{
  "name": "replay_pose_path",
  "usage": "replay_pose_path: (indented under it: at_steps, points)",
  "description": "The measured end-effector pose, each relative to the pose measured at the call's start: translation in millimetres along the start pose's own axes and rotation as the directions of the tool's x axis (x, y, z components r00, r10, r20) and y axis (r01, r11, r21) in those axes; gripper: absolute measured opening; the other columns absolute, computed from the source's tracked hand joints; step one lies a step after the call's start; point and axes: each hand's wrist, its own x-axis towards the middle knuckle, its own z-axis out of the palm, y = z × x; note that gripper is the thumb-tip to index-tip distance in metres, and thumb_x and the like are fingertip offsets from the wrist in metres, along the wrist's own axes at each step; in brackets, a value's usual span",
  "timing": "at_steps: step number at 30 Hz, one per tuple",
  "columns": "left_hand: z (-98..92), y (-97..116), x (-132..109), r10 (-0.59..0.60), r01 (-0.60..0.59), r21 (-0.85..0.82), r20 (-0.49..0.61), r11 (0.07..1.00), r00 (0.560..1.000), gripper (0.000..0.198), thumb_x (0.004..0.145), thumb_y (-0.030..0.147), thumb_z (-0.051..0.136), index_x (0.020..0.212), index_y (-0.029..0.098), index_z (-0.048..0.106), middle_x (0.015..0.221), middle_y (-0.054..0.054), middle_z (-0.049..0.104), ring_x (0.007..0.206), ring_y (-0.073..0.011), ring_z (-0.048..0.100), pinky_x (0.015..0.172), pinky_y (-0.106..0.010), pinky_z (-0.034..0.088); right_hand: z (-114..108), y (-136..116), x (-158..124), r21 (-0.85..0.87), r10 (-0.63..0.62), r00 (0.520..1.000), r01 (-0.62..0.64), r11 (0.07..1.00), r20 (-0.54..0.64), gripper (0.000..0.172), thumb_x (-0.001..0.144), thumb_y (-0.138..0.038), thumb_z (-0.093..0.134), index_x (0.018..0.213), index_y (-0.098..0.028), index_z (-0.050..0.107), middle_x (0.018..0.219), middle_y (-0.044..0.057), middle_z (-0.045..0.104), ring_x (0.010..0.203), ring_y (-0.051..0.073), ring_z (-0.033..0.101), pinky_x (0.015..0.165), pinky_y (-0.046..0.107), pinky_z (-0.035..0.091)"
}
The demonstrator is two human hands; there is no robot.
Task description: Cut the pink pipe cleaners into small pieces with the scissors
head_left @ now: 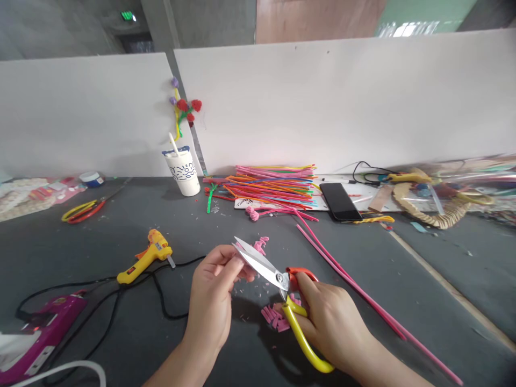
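White partition (342,107) is set behind a dark grey tabletop (387,263); concrete wall (217,24) is seen beyond. Clock taken from the scissors pivot. Red-and-yellow-handled scissors (279,277) are held mid-table, blades parted, tips aimed at 10 o'clock. Handles are gripped by the right hand (332,317), fingers clamped on them, presumably so the blades can be worked. Left hand (213,290) is set at the tips, thumb and forefinger pressed together, likely for steadying; whether a piece is pinched there cannot be told. Cut pink pieces (278,317) are piled at 6, apparently kept within reach; pink scraps (261,245) at 11. Long pink pipe cleaners (363,282) are laid toward 4. Pipe-cleaner stack (274,185) at 12, smartphone (341,201) at 1, lidded cup (183,172) at 11. Yellow glue gun (147,258) is parked at 9, probably clear of the hands; magenta power strip (52,333) at 8.
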Motion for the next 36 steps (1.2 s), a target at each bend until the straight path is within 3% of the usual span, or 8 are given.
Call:
replay_pose_path:
  at_steps: [9,20,27,31,36]
  points:
    - [-0.2,-0.3,1.0,-0.010,0.010,-0.010,-0.008,1.000,1.000,0.007,0.076,0.020,0.056,0.073,0.017,0.061,0.065,0.001,0.061,0.058,-0.0102,0.053,0.058,-0.022,0.041,-3.0,-0.3,-0.6,0.018,0.003,1.000,-0.004,1.000,0.015,0.034,0.081,-0.052,0.038,0.069,-0.021,0.042,0.049,0.000,0.054,0.040,0.015,0.049,0.043,0.025,0.019]
    - [-0.6,-0.2,2.0,-0.005,0.005,-0.016,-0.020,1.000,1.000,0.006,0.076,0.019,0.057,0.074,0.016,0.062,0.066,0.001,0.062,0.059,-0.0100,0.055,0.058,-0.021,0.043,1.2,3.8,-1.2,0.032,0.002,1.000,-0.001,1.000,-0.021,0.028,0.081,-0.045,0.040,0.065,-0.021,0.041,0.047,-0.002,0.051,0.038,0.013,0.045,0.042,0.024,0.018]
    - [0.8,3.4,2.3,-0.019,0.019,-0.030,-0.027,0.999,0.999,0.005,0.073,0.019,0.060,0.074,0.017,0.064,0.068,0.001,0.062,0.059,-0.0101,0.057,0.057,-0.021,0.045,-8.0,-0.8,2.8,0.255,0.088,0.984,-0.126,0.959,0.155,0.026,0.078,-0.041,0.046,0.063,-0.023,0.035,0.049,-0.003,0.049,0.038,0.010,0.037,0.041,0.022,0.019]
    - [0.5,2.4,2.3,-0.021,0.021,-0.037,0.001,0.999,1.000,0.006,0.074,0.019,0.060,0.077,0.017,0.065,0.068,0.000,0.064,0.059,-0.0105,0.057,0.057,-0.021,0.046,-13.9,-2.7,4.9,0.273,0.084,0.981,-0.130,0.953,0.175,0.022,0.077,-0.040,0.047,0.067,-0.023,0.037,0.050,-0.003,0.048,0.040,0.012,0.038,0.042,0.023,0.021]
    - [0.8,3.2,2.6,-0.060,0.066,-0.100,0.061,0.993,0.996,0.005,0.074,0.019,0.060,0.073,0.017,0.065,0.064,0.001,0.063,0.055,-0.0086,0.056,0.054,-0.019,0.045,-14.8,-4.4,4.0,0.307,0.049,0.982,-0.104,0.946,0.183,0.029,0.077,-0.046,0.047,0.063,-0.023,0.035,0.049,-0.005,0.045,0.040,0.011,0.037,0.042,0.022,0.021]
